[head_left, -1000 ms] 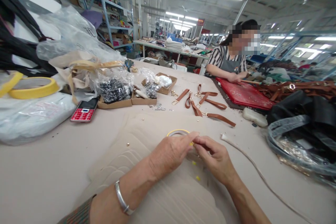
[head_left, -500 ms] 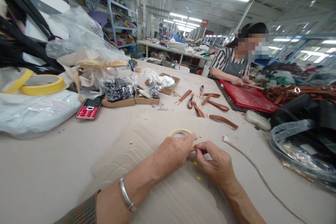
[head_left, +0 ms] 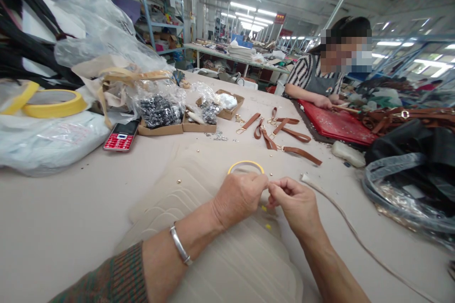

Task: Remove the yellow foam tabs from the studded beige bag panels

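My left hand is closed on a roll of yellow tape, whose far rim shows above the knuckles while the rest is hidden. My right hand pinches thumb and forefinger against the left fingertips; what lies between them is too small to make out. Under both hands lies a fanned stack of beige sheets with small gold studs on it. Two little yellow tape pieces stick to the top sheet just below the fingers.
Brown leather straps with gold clasps lie ahead. Small cardboard boxes of hardware and a red phone are at left, near more yellow tape. A cord trails at right. A co-worker works at a red board.
My right hand has risen slightly, its fingers now more closed against the left fingertips. The view has shifted a little, and more of my left sleeve shows.
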`<state>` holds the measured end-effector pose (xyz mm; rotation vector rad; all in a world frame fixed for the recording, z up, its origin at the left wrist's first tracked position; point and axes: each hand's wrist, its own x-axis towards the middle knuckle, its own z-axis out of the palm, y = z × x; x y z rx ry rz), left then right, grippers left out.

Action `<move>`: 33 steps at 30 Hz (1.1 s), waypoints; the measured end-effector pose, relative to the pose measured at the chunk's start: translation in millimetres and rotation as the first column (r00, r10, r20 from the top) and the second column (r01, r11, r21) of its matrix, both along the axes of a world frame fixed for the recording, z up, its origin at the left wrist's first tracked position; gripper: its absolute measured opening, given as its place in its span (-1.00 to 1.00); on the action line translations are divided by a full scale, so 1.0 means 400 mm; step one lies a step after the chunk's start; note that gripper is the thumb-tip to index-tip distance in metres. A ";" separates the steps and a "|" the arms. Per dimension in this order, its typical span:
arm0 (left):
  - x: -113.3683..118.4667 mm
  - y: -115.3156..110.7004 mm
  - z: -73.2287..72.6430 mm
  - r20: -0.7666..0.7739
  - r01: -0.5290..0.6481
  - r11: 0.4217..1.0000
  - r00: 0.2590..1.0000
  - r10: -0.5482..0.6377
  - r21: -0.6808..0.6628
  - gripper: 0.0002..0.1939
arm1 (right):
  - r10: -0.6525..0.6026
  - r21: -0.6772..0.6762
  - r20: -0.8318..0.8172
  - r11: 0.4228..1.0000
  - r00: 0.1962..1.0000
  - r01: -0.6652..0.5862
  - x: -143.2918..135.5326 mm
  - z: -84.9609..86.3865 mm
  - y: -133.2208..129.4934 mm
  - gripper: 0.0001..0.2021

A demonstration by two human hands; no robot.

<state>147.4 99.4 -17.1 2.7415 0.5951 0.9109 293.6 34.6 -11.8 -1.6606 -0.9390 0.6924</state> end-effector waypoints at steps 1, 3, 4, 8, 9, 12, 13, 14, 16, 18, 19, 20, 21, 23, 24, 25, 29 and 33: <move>0.000 -0.006 0.002 -0.006 0.013 1.000 1.000 -0.013 0.002 -0.84 | -0.043 -0.004 -0.010 0.999 0.999 0.043 0.013 -0.006 0.002 -0.80; 0.002 -0.015 0.003 -0.063 0.024 1.000 0.998 -0.024 -0.006 -0.84 | -0.095 -0.045 -0.047 0.995 0.994 0.093 0.044 -0.017 0.004 -0.77; 0.004 -0.017 0.002 -0.115 0.008 1.000 0.993 -0.009 -0.016 -0.85 | -0.089 -0.086 -0.076 0.993 0.993 0.082 0.061 -0.022 0.003 -0.75; 0.015 -0.005 -0.009 -0.316 -0.095 0.995 0.945 0.084 -0.022 -0.90 | 0.060 -0.255 -0.219 0.960 0.974 -0.116 0.103 -0.032 -0.007 -0.69; 0.017 -0.001 -0.012 -0.345 -0.097 0.995 0.935 0.086 -0.014 -0.90 | 0.088 -0.273 -0.242 0.950 0.966 -0.154 0.107 -0.034 -0.009 -0.68; 0.020 0.005 -0.012 -0.398 -0.069 0.997 0.916 0.055 -0.020 -0.89 | 0.104 -0.294 -0.252 0.939 0.962 -0.179 0.112 -0.035 -0.010 -0.68; 0.020 0.005 -0.011 -0.408 -0.060 0.998 0.912 0.042 -0.032 -0.88 | 0.093 -0.302 -0.252 0.938 0.963 -0.169 0.114 -0.035 -0.009 -0.68; 0.019 0.005 -0.010 -0.416 -0.054 0.997 0.909 0.030 -0.047 -0.87 | 0.091 -0.311 -0.256 0.935 0.962 -0.171 0.116 -0.034 -0.010 -0.69; 0.017 0.004 -0.007 -0.430 -0.052 0.996 0.903 0.015 -0.075 -0.85 | 0.125 -0.342 -0.266 0.915 0.956 -0.215 0.123 -0.031 -0.012 -0.71; 0.016 0.003 -0.005 -0.439 -0.051 0.995 0.899 0.007 -0.090 -0.85 | 0.184 -0.385 -0.255 0.881 0.949 -0.274 0.127 -0.028 -0.016 -0.72; 0.016 0.003 -0.005 -0.440 -0.052 0.994 0.898 0.006 -0.093 -0.85 | 0.207 -0.409 -0.234 0.866 0.950 -0.289 0.127 -0.028 -0.018 -0.72; 0.015 0.003 -0.005 -0.440 -0.053 0.994 0.898 0.006 -0.093 -0.86 | 0.224 -0.430 -0.206 0.854 0.953 -0.294 0.125 -0.028 -0.020 -0.72; 0.015 0.003 -0.005 -0.438 -0.050 0.994 0.899 0.004 -0.093 -0.86 | 0.237 -0.445 -0.174 0.847 0.956 -0.291 0.122 -0.029 -0.021 -0.72; 0.015 0.004 -0.006 -0.434 -0.046 0.994 0.901 -0.001 -0.097 -0.86 | 0.256 -0.457 -0.106 0.846 0.961 -0.276 0.113 -0.034 -0.021 -0.74; 0.014 0.005 -0.006 -0.431 -0.044 0.994 0.902 -0.003 -0.100 -0.86 | 0.265 -0.456 -0.070 0.849 0.962 -0.267 0.107 -0.036 -0.021 -0.76; 0.014 0.005 -0.007 -0.429 -0.043 0.994 0.903 -0.006 -0.104 -0.86 | 0.273 -0.454 -0.032 0.853 0.961 -0.257 0.101 -0.038 -0.021 -0.77; 0.011 0.006 -0.009 -0.416 -0.044 0.992 0.909 -0.009 -0.116 -0.85 | 0.303 -0.449 0.133 0.867 0.944 -0.215 0.074 -0.036 -0.019 -0.82; 0.009 0.005 -0.009 -0.411 -0.045 0.991 0.912 -0.013 -0.130 -0.84 | 0.255 -0.465 0.178 0.873 0.950 -0.148 0.058 -0.026 -0.016 -0.91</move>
